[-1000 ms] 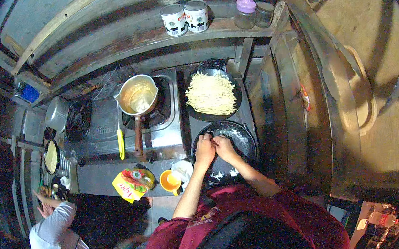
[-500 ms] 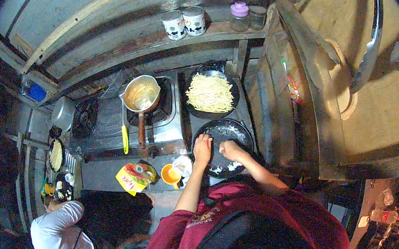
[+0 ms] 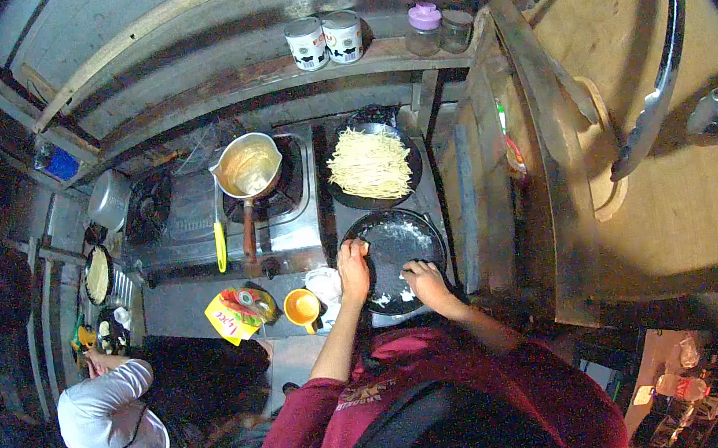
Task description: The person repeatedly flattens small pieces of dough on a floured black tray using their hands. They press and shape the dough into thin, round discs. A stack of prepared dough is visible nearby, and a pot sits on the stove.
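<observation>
My left hand (image 3: 353, 269) rests on the near-left rim of the dark round pan (image 3: 398, 259), fingers curled over the edge with a small pale bit pinched at the tips, though I cannot tell just what it is. My right hand (image 3: 426, 280) sits inside the pan near its front edge, fingers bent down onto the white clumps (image 3: 389, 297); whether it grips any I cannot tell. The pan lies on the steel counter right in front of me, just below the wok of pale yellow noodles (image 3: 369, 163). I judge the main risk is the pan sliding or tipping toward me, since both hands press on its near side and the metal under it looks smooth. The orange cup (image 3: 302, 306) and the yellow packet (image 3: 230, 316) stand close by my left elbow and could be knocked over. The saucepan (image 3: 246, 168) of cloudy liquid sits on the burner with its long handle (image 3: 248, 232) pointing my way, an easy thing to catch with a sleeve. The pan's inside is matte black, dusted with white, with a thin rim; the noodles are fine and tangled; the counter is dull, scuffed steel.
</observation>
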A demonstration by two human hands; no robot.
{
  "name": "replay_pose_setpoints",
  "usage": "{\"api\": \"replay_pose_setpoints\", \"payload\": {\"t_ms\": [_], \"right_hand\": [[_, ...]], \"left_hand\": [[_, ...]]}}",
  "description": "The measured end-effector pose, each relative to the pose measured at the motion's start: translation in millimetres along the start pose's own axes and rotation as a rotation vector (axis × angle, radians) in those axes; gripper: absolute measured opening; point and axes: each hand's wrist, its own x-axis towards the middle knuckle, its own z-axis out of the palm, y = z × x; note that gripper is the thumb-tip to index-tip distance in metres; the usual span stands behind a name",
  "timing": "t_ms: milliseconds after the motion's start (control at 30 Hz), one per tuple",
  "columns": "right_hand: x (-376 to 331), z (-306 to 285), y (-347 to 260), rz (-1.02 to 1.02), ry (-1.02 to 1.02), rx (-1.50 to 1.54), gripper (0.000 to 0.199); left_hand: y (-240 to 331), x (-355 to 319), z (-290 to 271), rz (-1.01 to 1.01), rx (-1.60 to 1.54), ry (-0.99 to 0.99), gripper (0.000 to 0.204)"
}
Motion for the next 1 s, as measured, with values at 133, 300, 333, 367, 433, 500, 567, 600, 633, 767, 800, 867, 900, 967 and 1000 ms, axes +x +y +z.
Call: {"api": "replay_pose_setpoints", "payload": {"t_ms": [133, 300, 333, 367, 433, 500, 567, 600, 633, 767, 800, 867, 900, 967, 1000], "right_hand": [[-20, -8, -20, 0.027, -0.181, -0.143, 0.055], [10, -4, -28, 0.142, -0.324, -0.122, 0.092], [22, 1, -27, 0.189, -0.397, -0.173, 0.087], [30, 12, -22, 0.204, -0.344, -0.275, 0.081], [46, 37, -9, 0.260, -0.223, -0.307, 0.068], [54, 38, -5, 0.222, -0.152, -0.266, 0.067], [54, 40, -4, 0.211, -0.118, -0.239, 0.066], [44, 39, -6, 0.195, -0.136, -0.220, 0.068], [30, 35, -7, 0.177, -0.201, -0.207, 0.070], [-1, 29, -6, 0.107, -0.331, -0.235, 0.073], [-2, 27, -3, 0.093, -0.351, -0.236, 0.073], [8, 34, 4, 0.105, -0.264, -0.246, 0.070], [12, 41, 6, 0.111, -0.200, -0.281, 0.068], [24, 49, 9, 0.119, -0.224, -0.544, 0.064], [24, 47, 10, 0.121, -0.216, -0.408, 0.067]], "left_hand": [[16, -9, -11, 0.062, -0.094, 0.028, 0.034], [20, -39, -1, 0.038, -0.443, -0.184, 0.040], [19, -44, 3, 0.052, -0.374, -0.277, 0.048], [16, -47, 8, 0.108, -0.400, -0.303, 0.052], [17, -45, 9, 0.137, -0.416, -0.414, 0.061], [16, -46, 16, 0.092, -0.395, -0.429, 0.063], [16, -42, 21, 0.044, -0.434, -0.531, 0.074], [19, -42, 22, 0.085, -0.417, -0.574, 0.077], [23, -44, 22, 0.125, -0.400, -0.616, 0.080], [27, -54, 33, 0.153, -0.403, -0.795, 0.092], [30, -53, 35, 0.150, -0.381, -0.821, 0.093], [36, -45, 39, 0.099, -0.303, -0.837, 0.096], [38, -38, 42, 0.085, -0.261, -0.830, 0.096], [40, -37, 43, 0.045, -0.209, -0.830, 0.097], [40, -39, 43, 0.021, -0.199, -0.838, 0.097]]}}
